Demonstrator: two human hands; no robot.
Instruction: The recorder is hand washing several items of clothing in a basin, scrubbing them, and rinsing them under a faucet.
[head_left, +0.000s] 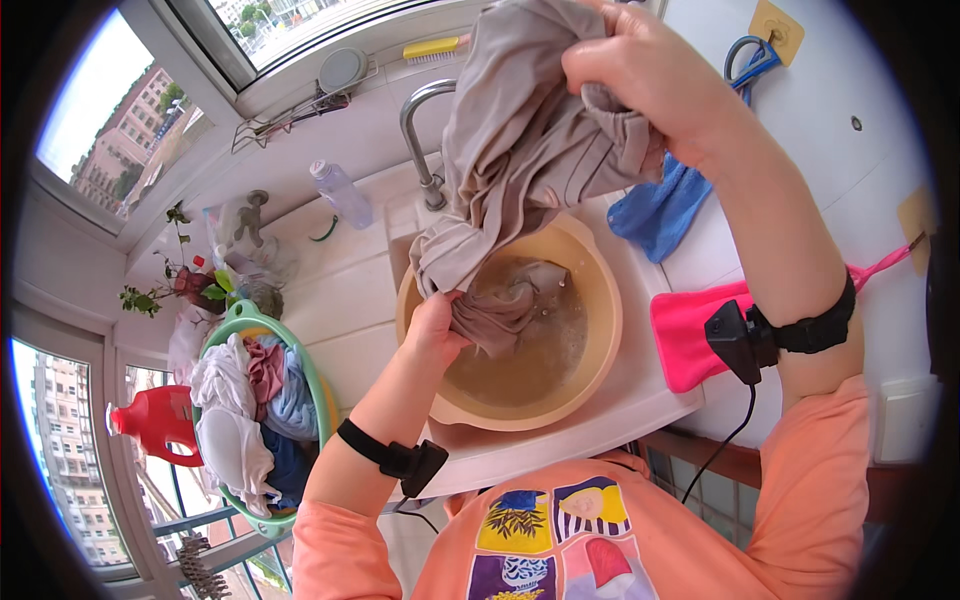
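Note:
A wet grey-beige garment (517, 142) with a gathered elastic edge hangs between both hands. High at the upper right, my right hand (637, 75) grips it near that edge. Lower down, at the left rim of a yellow plastic basin (611, 337), my left hand (435, 326) is closed on a bunched part of the cloth. The garment's lower end dips into murky, brownish water (525, 375) in the basin. The basin sits in a white sink beneath a curved metal faucet (409, 124), which the cloth partly covers.
At left stand a green basket (326, 390) of clothes and a red detergent jug (161, 426). A clear plastic bottle (341, 195) and a wire rack (262, 135) are behind. Blue cloth (664, 206) and pink cloth (690, 337) hang at right; a yellow brush (431, 50) lies on the ledge.

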